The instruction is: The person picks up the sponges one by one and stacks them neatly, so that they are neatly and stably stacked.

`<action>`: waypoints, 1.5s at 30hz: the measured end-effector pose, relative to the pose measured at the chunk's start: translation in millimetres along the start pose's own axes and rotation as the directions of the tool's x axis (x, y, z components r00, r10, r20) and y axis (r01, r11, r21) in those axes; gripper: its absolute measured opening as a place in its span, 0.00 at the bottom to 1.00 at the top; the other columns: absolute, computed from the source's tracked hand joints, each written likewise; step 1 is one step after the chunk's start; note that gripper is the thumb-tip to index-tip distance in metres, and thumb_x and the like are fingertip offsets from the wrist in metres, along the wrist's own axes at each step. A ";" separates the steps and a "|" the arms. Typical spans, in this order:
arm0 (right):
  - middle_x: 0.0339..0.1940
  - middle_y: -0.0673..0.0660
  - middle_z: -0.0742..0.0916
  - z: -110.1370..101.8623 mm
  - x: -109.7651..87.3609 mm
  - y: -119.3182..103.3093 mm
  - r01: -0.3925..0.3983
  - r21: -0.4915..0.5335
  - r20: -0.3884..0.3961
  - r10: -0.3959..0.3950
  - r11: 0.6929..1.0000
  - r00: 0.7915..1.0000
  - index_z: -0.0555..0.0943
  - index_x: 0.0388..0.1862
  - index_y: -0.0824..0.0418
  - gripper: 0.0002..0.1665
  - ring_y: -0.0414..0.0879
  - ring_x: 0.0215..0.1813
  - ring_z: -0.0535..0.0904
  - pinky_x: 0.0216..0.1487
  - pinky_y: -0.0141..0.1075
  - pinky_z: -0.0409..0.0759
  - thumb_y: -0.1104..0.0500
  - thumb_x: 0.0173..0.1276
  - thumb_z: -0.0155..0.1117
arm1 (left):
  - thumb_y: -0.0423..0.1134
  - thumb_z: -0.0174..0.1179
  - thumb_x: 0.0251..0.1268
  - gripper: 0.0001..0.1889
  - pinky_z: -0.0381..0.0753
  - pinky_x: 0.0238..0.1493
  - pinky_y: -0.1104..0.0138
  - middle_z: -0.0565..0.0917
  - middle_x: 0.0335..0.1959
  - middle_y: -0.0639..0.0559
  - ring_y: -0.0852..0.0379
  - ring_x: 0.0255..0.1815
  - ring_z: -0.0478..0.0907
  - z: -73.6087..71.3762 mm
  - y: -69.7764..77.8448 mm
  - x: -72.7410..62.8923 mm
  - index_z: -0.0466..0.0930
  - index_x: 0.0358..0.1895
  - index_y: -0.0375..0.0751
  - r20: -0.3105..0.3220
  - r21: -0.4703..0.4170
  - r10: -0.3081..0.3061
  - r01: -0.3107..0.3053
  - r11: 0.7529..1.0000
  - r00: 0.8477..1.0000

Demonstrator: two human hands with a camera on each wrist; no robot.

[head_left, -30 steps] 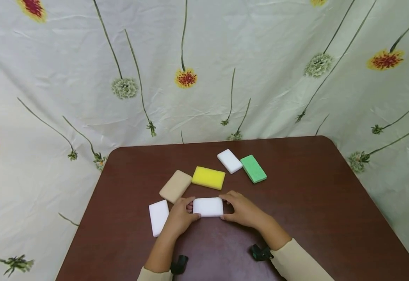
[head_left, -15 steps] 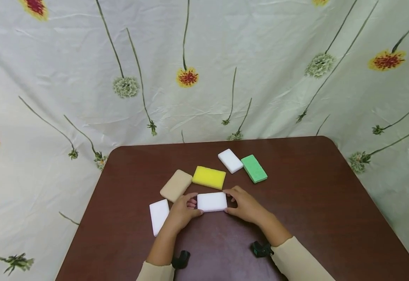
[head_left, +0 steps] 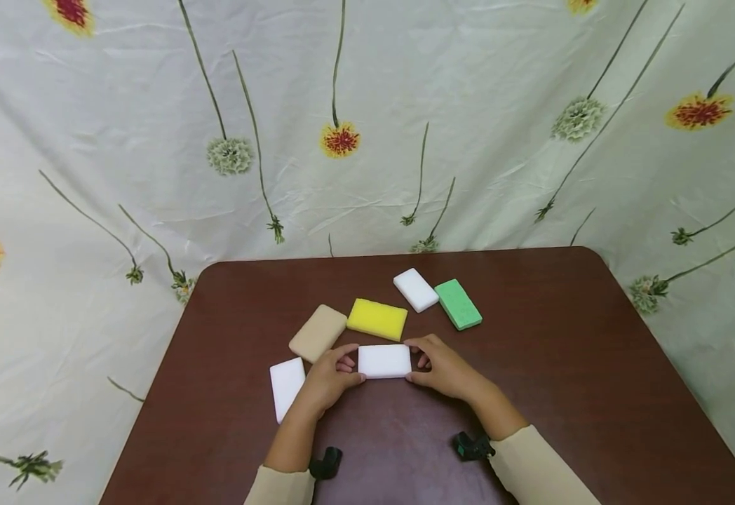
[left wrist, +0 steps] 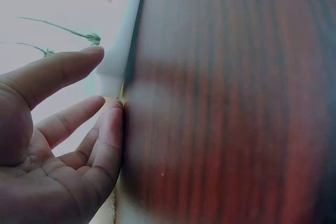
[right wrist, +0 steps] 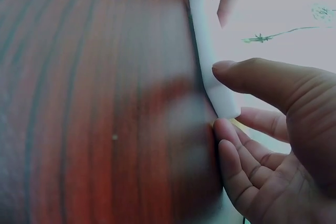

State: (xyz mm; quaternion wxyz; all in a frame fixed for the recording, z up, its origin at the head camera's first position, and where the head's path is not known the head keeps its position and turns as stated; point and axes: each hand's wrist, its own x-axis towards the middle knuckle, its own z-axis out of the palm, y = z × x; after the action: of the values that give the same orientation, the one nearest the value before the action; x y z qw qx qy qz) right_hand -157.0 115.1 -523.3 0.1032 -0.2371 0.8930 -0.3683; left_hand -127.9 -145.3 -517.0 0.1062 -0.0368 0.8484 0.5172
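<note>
A white sponge [head_left: 384, 361] lies flat near the middle of the dark table. At its left end, my left hand [head_left: 328, 379] pinches it by the corners between thumb and index finger. My right hand [head_left: 444, 368] grips the opposite end the same way. In the left wrist view, the thumb [left wrist: 68, 72] meets the sponge's near edge, the other fingers loosely bent at the table. The right wrist view has that sponge [right wrist: 207, 51] edge-on, its near side under the right thumb [right wrist: 252, 74]. A yellow sponge [head_left: 376, 319] lies just beyond the held one.
A beige sponge [head_left: 318, 333] touches the yellow one's left end. Another white sponge [head_left: 287, 387] lies beside my left forearm, partly covered. Farther back, a third white sponge [head_left: 416, 290] meets a green sponge [head_left: 459, 304]. A flowered cloth [head_left: 500, 140] hangs behind the table [head_left: 569, 393].
Both hands have slid the white sponge slightly away from me and to the right, closer to the yellow one. During the last half second it has hardly moved. The other sponges stay put.
</note>
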 end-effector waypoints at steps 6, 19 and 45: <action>0.51 0.57 0.79 -0.1 0.3 3.9 -0.017 0.073 0.004 0.017 0.997 1.000 0.75 0.67 0.61 0.35 0.40 0.43 0.77 0.47 0.31 0.79 0.58 0.62 0.76 | 0.33 0.75 0.54 0.32 0.74 0.42 0.67 0.77 0.42 0.45 0.55 0.42 0.74 1.3 -0.9 2.0 0.79 0.65 0.41 0.008 0.006 -0.004 0.004 1.000 1.000; 0.51 0.59 0.79 3.9 -2.7 1.9 -0.038 0.141 -0.028 0.042 0.989 0.999 0.74 0.68 0.63 0.36 0.45 0.48 0.79 0.52 0.35 0.80 0.59 0.62 0.76 | 0.32 0.75 0.53 0.30 0.72 0.40 0.67 0.76 0.39 0.46 0.55 0.39 0.71 3.0 -0.8 2.1 0.81 0.64 0.43 -0.009 0.029 0.019 -0.018 0.999 1.000; 0.68 0.61 0.80 7.3 5.8 -3.9 -0.181 0.314 -0.157 0.239 0.932 0.958 0.69 0.74 0.64 0.41 0.56 0.69 0.77 0.72 0.49 0.73 0.56 0.65 0.74 | 0.32 0.75 0.52 0.30 0.73 0.41 0.66 0.76 0.40 0.45 0.55 0.39 0.71 1.4 1.3 0.1 0.81 0.63 0.42 0.002 0.024 0.029 -0.029 0.999 1.000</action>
State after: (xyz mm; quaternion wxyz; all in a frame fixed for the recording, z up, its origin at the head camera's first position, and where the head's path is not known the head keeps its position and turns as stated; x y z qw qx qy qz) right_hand -158.0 105.4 -525.7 0.0899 -0.0848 0.8536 -0.5061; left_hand -128.0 -143.4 -516.5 0.0997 -0.0230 0.8551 0.5083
